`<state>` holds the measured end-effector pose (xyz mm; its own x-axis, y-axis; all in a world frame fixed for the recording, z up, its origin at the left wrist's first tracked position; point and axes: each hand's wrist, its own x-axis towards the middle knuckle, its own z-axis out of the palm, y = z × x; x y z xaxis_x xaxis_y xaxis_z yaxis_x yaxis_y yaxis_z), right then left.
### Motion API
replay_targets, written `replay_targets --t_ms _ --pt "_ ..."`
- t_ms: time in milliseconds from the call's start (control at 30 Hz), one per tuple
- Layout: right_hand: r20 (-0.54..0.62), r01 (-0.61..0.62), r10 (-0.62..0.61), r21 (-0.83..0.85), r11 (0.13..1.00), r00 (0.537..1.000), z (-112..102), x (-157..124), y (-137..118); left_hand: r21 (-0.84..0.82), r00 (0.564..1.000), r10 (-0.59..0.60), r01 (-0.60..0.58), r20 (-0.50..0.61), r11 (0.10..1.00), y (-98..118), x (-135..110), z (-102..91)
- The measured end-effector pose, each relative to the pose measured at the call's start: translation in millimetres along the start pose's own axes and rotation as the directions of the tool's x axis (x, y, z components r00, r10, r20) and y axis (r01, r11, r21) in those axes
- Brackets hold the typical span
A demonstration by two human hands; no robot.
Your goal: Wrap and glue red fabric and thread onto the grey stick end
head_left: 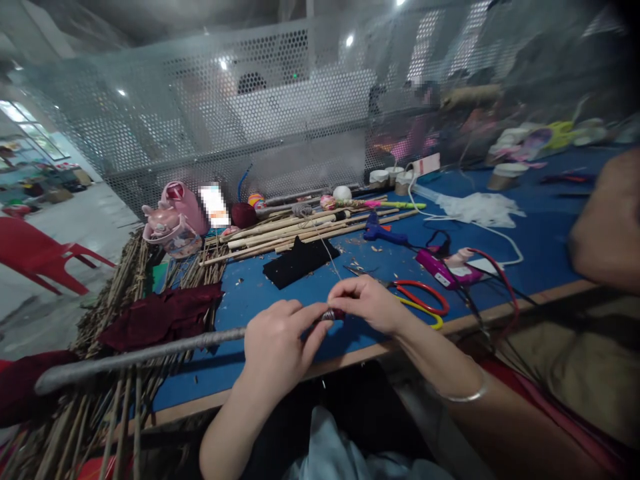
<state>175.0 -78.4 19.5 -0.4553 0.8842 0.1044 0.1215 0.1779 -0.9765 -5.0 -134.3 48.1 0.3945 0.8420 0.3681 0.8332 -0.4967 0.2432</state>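
My left hand is closed around a long grey wrapped rod that reaches out to the left over the table edge. At the rod's right end is a dark red tip with pale thread wound around it, just at my left fingertips. My right hand pinches the thin thread beside this tip. The thread runs up and away toward a small grey bundle. Scissors with red and yellow handles lie partly behind my right wrist. A black cloth piece lies beyond my hands.
Several wooden sticks lie across the blue table. Dark red cloth covers bundled twigs at left. A blue glue gun, a magenta device with cords, and another person's arm are at right.
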Motion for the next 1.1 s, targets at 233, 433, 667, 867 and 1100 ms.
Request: replay_targets --t_ms 233,433,667,867,1100 --pt "-0.181 0.114 -0.147 -0.183 0.976 0.972 29.7 -17.4 17.9 0.068 0.998 -0.020 0.025 -0.063 0.997 -7.5 9.5 12.7" --pt "-0.052 0.297 -0.458 -0.695 0.655 0.887 13.2 -41.2 0.8 0.078 0.999 -0.045 0.046 -0.015 0.996 -9.4 10.6 19.7" --pt "-0.010 0.368 -0.517 -0.691 0.622 0.856 -8.7 -23.6 -20.1 0.027 0.998 0.000 -0.002 0.067 1.000 -4.4 5.2 8.6" --pt "-0.077 0.087 -0.096 -0.107 0.990 0.992 -1.0 2.4 -5.0 -0.014 0.999 0.006 -0.006 0.040 1.000 -4.7 2.8 -2.5" --pt "-0.071 -0.119 0.142 0.265 0.957 0.987 33.2 -5.2 27.1 0.056 0.999 -0.025 0.028 -0.043 0.998 -11.2 13.0 9.1"
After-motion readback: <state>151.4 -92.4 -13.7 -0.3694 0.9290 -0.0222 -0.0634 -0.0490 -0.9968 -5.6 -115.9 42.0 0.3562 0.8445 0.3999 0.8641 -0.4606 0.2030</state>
